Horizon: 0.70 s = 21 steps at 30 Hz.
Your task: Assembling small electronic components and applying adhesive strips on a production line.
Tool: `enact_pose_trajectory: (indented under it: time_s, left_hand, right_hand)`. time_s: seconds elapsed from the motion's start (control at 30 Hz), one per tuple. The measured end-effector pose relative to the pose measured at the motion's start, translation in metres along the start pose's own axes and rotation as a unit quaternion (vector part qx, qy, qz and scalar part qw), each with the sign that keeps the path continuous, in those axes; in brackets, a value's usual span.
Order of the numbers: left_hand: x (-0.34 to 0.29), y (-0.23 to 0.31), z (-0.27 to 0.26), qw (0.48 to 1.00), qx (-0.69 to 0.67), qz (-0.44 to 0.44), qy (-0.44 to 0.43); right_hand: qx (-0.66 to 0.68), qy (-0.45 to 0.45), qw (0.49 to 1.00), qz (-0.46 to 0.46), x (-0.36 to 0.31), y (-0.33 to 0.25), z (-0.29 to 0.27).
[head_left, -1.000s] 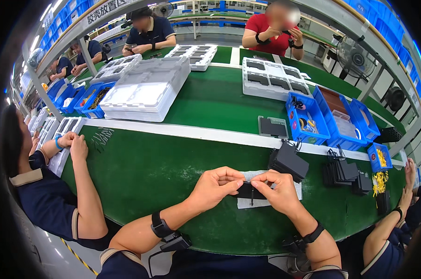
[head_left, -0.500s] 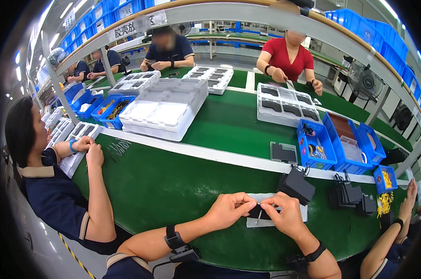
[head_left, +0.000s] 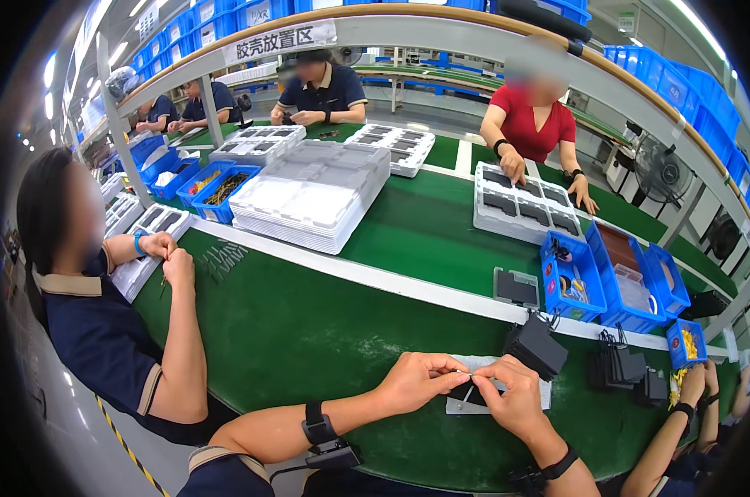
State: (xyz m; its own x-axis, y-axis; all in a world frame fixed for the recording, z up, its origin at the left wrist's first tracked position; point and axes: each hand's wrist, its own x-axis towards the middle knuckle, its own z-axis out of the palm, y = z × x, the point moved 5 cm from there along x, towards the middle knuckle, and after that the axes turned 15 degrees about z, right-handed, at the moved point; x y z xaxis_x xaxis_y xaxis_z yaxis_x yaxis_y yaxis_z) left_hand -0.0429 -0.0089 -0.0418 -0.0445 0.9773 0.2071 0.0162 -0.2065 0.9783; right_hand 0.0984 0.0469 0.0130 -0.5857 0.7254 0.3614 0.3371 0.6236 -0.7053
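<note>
My left hand (head_left: 420, 381) and my right hand (head_left: 514, 396) meet fingertip to fingertip over the green table, just above a whitish sheet (head_left: 545, 394). Thumb and forefinger of each are pinched together on a tiny pale piece (head_left: 472, 374), too small to name. A dark flat item lies on the sheet below my fingers, largely covered by my right hand. Just beyond my right hand stands a cluster of black box-shaped pieces (head_left: 537, 346) with thin cables.
More black pieces (head_left: 617, 364) stand to the right, near a small blue bin (head_left: 687, 344) of yellow parts. Larger blue bins (head_left: 572, 282) and stacked white trays (head_left: 309, 199) line the far side. A co-worker (head_left: 93, 290) sits at left; another's hands (head_left: 698, 385) reach in at right.
The view has shifted slightly, moving the scene right and down. My hands stay pinched together. The person in red now reaches onto the white tray; the right co-worker's hands have lowered toward the yellow parts.
</note>
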Motion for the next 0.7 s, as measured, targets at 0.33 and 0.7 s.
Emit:
enact_pose_trajectory:
  time_s: [0.33, 0.7]
  left_hand:
    - [0.003, 0.003, -0.002, 0.994, 0.018, 0.103, 0.011]
    - [0.001, -0.001, -0.006, 0.995, 0.047, 0.086, 0.025]
  right_hand:
    - [-0.034, 0.021, 0.999, -0.009, -0.002, 0.0, 0.008]
    - [0.186, -0.054, 0.954, 0.227, -0.007, 0.04, 0.017]
